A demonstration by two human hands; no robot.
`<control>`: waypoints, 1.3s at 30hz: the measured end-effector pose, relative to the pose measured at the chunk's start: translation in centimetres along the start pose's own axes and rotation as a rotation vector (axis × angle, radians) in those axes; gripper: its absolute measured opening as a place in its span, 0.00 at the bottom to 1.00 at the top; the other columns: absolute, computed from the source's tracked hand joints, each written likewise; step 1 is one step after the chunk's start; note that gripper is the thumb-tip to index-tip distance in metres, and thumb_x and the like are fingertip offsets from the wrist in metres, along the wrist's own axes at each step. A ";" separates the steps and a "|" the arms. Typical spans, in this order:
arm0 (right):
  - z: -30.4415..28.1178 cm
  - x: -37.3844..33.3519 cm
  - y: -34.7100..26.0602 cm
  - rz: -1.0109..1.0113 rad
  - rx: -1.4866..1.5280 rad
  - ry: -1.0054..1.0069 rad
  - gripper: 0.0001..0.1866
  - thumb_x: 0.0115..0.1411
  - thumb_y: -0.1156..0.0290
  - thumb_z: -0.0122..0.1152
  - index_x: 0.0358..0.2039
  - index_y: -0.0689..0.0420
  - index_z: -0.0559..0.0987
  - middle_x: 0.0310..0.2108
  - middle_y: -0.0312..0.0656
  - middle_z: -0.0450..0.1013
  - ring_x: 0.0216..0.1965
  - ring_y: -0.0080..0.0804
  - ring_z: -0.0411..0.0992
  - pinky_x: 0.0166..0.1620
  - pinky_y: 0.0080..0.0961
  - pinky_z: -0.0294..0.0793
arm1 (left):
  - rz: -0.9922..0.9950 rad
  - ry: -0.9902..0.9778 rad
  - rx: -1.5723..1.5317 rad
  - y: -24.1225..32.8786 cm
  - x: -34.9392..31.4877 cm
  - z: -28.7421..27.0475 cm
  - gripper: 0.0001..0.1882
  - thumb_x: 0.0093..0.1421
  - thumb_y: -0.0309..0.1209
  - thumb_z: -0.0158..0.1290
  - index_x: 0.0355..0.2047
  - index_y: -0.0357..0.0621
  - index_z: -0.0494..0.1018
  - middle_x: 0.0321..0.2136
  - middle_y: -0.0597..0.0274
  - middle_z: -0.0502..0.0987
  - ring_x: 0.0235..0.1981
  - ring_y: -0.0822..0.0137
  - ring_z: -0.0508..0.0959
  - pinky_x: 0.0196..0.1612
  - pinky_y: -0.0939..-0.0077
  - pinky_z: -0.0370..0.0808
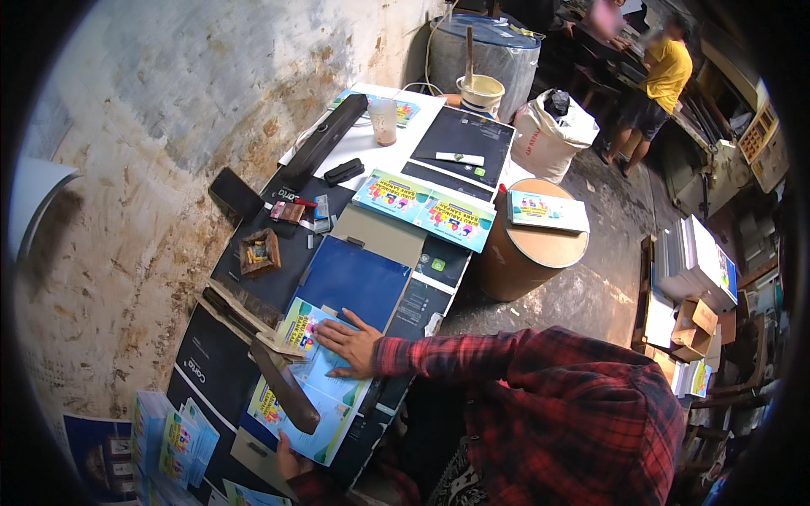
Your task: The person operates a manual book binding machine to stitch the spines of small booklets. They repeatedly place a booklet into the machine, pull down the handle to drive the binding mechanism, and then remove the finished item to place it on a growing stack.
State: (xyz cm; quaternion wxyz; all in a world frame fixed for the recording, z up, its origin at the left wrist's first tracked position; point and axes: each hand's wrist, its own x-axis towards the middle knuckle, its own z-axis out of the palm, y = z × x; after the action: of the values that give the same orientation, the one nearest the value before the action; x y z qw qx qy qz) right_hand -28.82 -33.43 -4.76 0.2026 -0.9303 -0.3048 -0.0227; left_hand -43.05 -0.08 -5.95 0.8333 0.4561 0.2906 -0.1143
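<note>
A printed booklet cover [337, 405], light blue, green and yellow, lies spread out under a lever with a dark brown handle [287, 388]. My right hand [348, 344] rests palm down on it, fingers spread. At the cover's near left edge, my left hand [291, 460] pinches the border with the thumb on its edge; its other fingers are partly hidden. The handle hides part of the cover. Beyond the cover lies a plain blue board [354, 278], and past that a stack of similar printed covers [422, 207].
A small wooden box [259, 253], a phone [236, 194] and a plastic cup [383, 122] stand along the wall side. More booklets [181, 443] are stacked at lower left. A brown drum [536, 249] stands right of the table. A person in yellow [669, 76] stands far right.
</note>
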 end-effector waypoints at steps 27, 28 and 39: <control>-5.2 4.5 2.5 0.199 0.383 -0.141 0.41 0.65 0.37 0.40 0.67 0.56 0.59 0.68 0.53 0.54 0.67 0.51 0.56 0.66 0.49 0.56 | 0.764 0.527 1.779 -6.0 -0.9 13.0 0.39 0.67 0.55 0.40 0.67 0.36 0.55 0.70 0.54 0.53 0.71 0.52 0.50 0.68 0.37 0.43; -9.2 6.4 0.1 0.257 0.531 -0.057 0.42 0.65 0.36 0.41 0.66 0.59 0.61 0.65 0.58 0.57 0.64 0.55 0.61 0.64 0.45 0.61 | 0.783 0.513 1.746 -6.0 -0.5 12.5 0.40 0.67 0.55 0.41 0.67 0.36 0.55 0.70 0.52 0.54 0.71 0.51 0.51 0.68 0.38 0.42; -17.7 4.6 -15.8 -0.030 -0.054 -0.267 0.52 0.62 0.33 0.43 0.65 0.73 0.55 0.65 0.71 0.53 0.68 0.63 0.52 0.68 0.41 0.54 | 0.849 0.574 1.708 -6.5 -0.9 11.4 0.39 0.64 0.56 0.42 0.65 0.37 0.60 0.68 0.54 0.57 0.70 0.51 0.54 0.67 0.38 0.45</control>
State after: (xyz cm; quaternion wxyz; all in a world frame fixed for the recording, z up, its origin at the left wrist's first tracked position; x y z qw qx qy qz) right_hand -32.72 -26.17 17.95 0.1346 -0.9255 -0.3424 0.0900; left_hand -42.39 -13.21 -5.14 0.0955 0.9793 0.1144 0.1371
